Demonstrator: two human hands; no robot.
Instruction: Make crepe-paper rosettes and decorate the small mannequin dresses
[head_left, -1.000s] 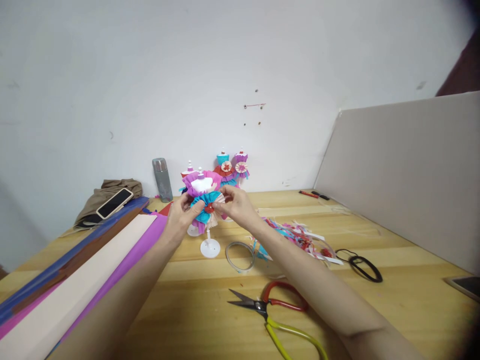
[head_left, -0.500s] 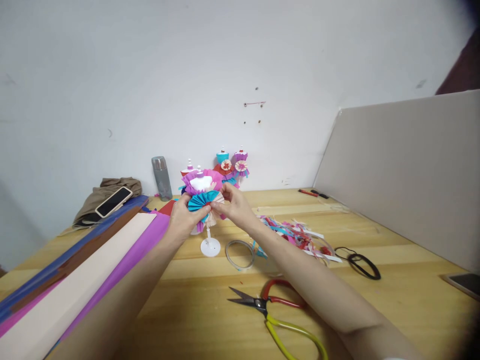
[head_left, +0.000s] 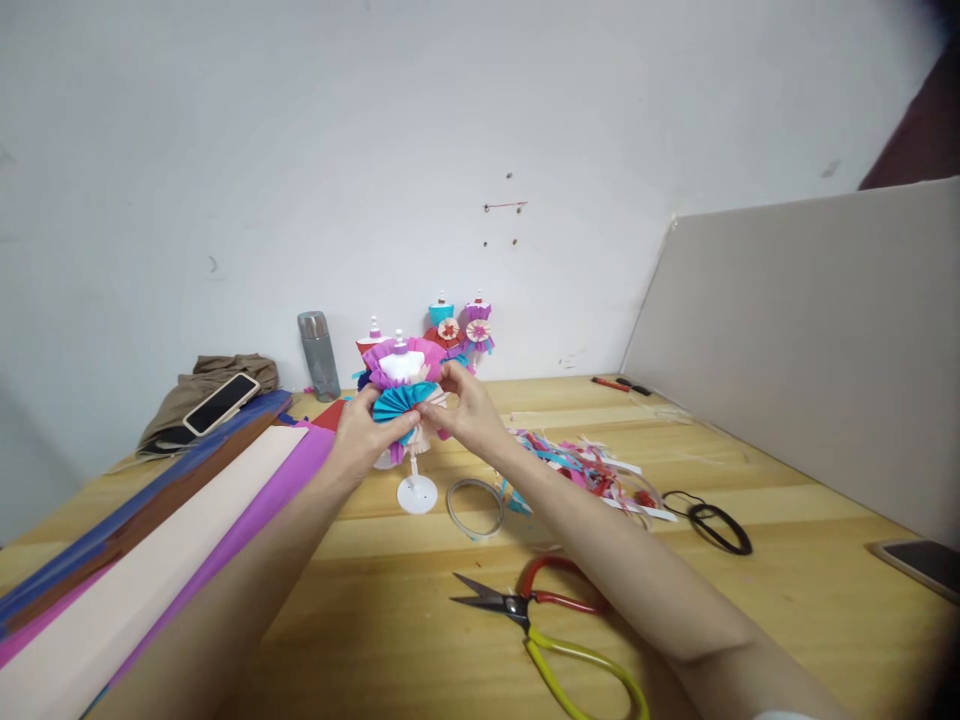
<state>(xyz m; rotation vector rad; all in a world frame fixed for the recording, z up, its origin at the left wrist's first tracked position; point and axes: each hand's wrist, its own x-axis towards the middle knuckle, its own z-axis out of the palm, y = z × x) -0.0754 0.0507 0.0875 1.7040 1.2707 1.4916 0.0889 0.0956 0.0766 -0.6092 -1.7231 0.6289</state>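
A small white dress form on a round stand base wears a pleated purple and pink paper collar. At its waist is a pleated blue paper fan with pale pink pleats at its right side. My left hand grips the fan's left side, thumb across the front. My right hand pinches the pale right part near the centre, its fingers partly behind the form. Whether the fan is fixed to the form I cannot tell.
Other dressed forms stand near the wall. Scissors lie open in front, with a wire ring and paper scraps beyond. Coloured paper sheets, a phone and a flask are leftward; a grey panel stands right.
The view has shifted slightly, so most things sit a little further left. Both hands keep the same hold on the fan, which has barely moved against the dress form.
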